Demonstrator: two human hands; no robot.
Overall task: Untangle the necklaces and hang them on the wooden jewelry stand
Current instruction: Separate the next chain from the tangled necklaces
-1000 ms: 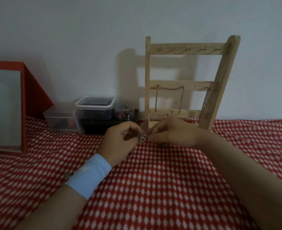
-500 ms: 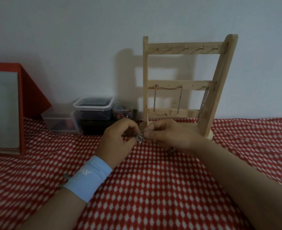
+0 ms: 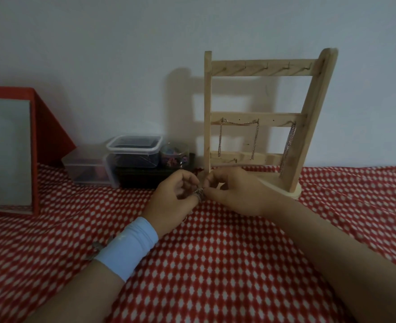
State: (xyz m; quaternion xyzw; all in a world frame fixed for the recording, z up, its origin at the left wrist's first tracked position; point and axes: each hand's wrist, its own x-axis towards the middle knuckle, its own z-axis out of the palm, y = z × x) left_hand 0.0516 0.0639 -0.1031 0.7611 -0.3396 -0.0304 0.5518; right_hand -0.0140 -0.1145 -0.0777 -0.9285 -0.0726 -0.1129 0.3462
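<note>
A wooden jewelry stand rises against the wall at the back right. From its middle bar hang two chains: one necklace draped across two hooks, another chain dangling at the right. Just in front of the stand's base, my left hand and my right hand meet over the cloth. Both pinch a small silver tangle of necklace between their fingertips. A bit of chain trails down under my left palm. A pale blue wristband wraps my left wrist.
A red-and-white patterned cloth covers the surface. At the back left stand a red box with a grey panel, clear plastic containers and a small jar of beads. A small metal piece lies beside my left wrist.
Both hands have shifted slightly while they keep picking at the tangle. The view has drifted a little, so the stand sits a touch further left.
</note>
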